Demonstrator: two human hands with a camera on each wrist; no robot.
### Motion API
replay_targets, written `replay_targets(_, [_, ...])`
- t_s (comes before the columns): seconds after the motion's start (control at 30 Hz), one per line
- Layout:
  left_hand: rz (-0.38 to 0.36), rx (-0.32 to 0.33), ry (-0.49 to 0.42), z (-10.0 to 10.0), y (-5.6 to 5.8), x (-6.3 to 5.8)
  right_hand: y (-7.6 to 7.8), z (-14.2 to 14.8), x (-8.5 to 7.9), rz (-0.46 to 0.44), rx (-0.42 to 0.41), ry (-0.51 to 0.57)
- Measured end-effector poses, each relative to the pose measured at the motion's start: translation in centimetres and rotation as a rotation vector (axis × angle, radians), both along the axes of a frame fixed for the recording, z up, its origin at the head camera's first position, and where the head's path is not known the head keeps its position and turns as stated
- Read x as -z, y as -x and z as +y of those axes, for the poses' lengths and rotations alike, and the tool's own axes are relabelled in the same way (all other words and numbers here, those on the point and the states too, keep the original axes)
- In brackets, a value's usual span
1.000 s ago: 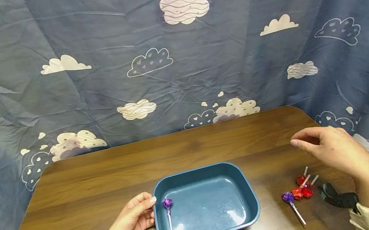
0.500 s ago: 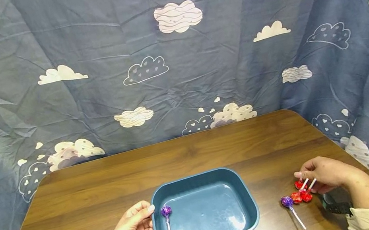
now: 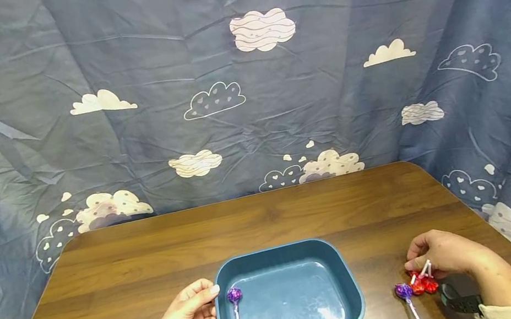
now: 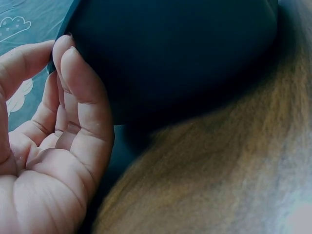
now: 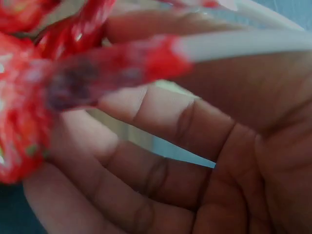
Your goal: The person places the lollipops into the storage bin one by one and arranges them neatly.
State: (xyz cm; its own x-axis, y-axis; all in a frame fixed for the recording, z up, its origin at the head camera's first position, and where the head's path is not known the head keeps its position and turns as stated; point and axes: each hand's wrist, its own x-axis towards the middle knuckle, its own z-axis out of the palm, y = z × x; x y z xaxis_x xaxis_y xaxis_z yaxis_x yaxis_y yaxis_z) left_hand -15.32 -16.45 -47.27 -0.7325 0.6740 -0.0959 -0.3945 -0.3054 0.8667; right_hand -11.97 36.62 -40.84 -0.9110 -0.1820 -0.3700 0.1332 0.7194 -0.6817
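Note:
On the left, my left hand [image 3: 186,318] pinches the rim of a blue rectangular tray [image 3: 349,278], thumb on top and fingers curled under the edge. Inside that tray, by its left wall, lies a purple lollipop [image 3: 234,295]. My right hand [image 3: 446,252] reaches down over a bunch of red lollipops [image 3: 423,283] to the tray's right. Thumb and forefinger close around the head of the farthest red lollipop [image 5: 73,39]; other red heads and white sticks crowd the right wrist view. Just left of the bunch rests another purple lollipop [image 3: 403,290].
The brown wooden table [image 3: 150,254] extends behind and beside the tray. A grey-blue curtain [image 3: 226,102] printed with clouds hangs behind it and along the right side. A black wrist strap [image 3: 460,300] sits below the right hand.
My right hand has come down and left from above the table onto the red lollipops, and its fingers have closed at the farthest one. The left hand stays at the tray rim.

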Motion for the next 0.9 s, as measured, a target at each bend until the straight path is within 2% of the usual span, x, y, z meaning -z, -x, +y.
replay_targets(0.2, [0.004, -0.008, 0.006, 0.1, 0.1, 0.0, 0.2, 0.1, 0.5, 0.003, -0.03, -0.01])
replay_targets(0.47, [-0.004, -0.015, 0.004, 0.0, 0.1, 0.0, 0.8, 0.2, 0.7, 0.124, 0.026, -0.126])
replay_targets(0.6, [-0.006, -0.014, -0.003, 0.1, 0.1, -0.1, 0.9, 0.2, -0.1, 0.259, 0.085, -0.215])
replay_targets(0.73, [-0.008, -0.013, -0.004, 0.0, 0.2, 0.0, 0.8, 0.0, -1.3, 0.474, 0.194, -0.285])
replay_targets(0.9, [-0.015, -0.022, 0.0, -0.1, 0.2, 0.1, 0.6, -1.5, -2.9, 0.732, 0.291, -0.272])
